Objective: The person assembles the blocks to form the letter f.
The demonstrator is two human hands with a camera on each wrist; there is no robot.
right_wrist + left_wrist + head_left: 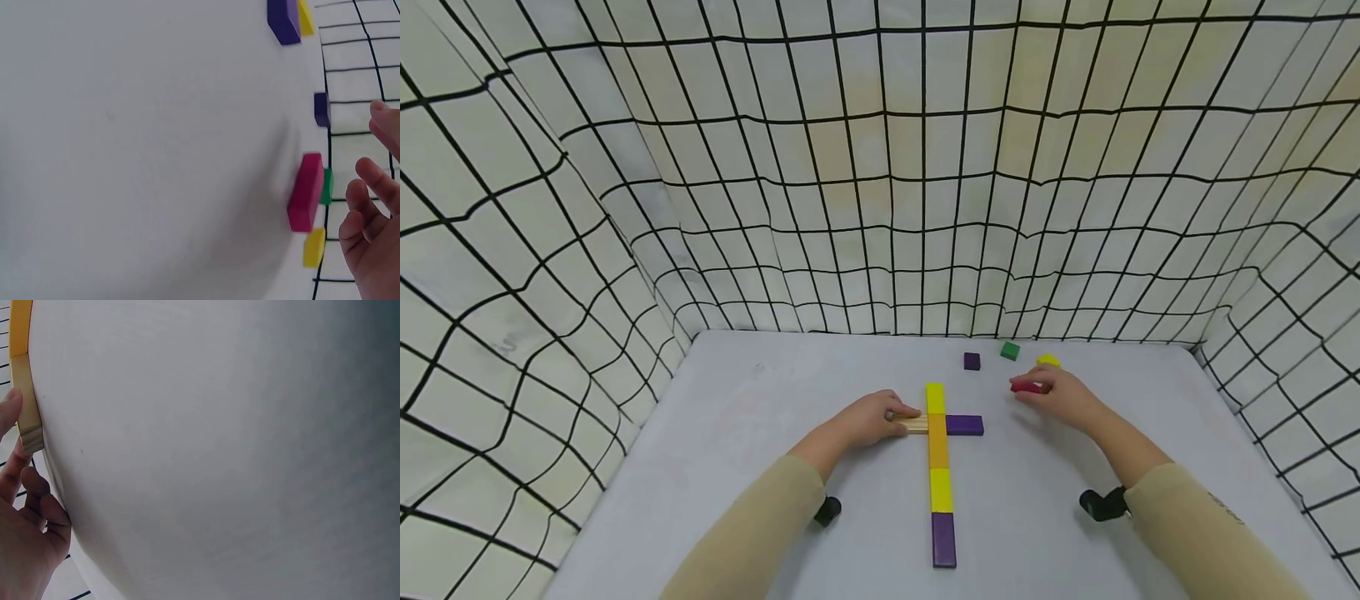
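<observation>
My left hand [868, 418] has thumb and fingers at the sides of a plain wooden block [917, 426], pinching it. This block meets an orange block [938, 442] in a cross-shaped layout. Yellow blocks [935, 398] lie at both ends of the orange one, a purple block [943, 540] forms the near end, and another purple block [965, 425] points right. Farther right, my right hand [1063, 393] hovers over a red-pink block [306, 192]; in the right wrist view its spread fingers [362, 194] stand apart from the block.
Behind the layout lie a small dark purple block [972, 361], a green block [1010, 351] and a yellow block [1048, 360], partly covered by the right hand. Black netting [887, 177] over pale walls encloses the white table [737, 400] at the back and sides.
</observation>
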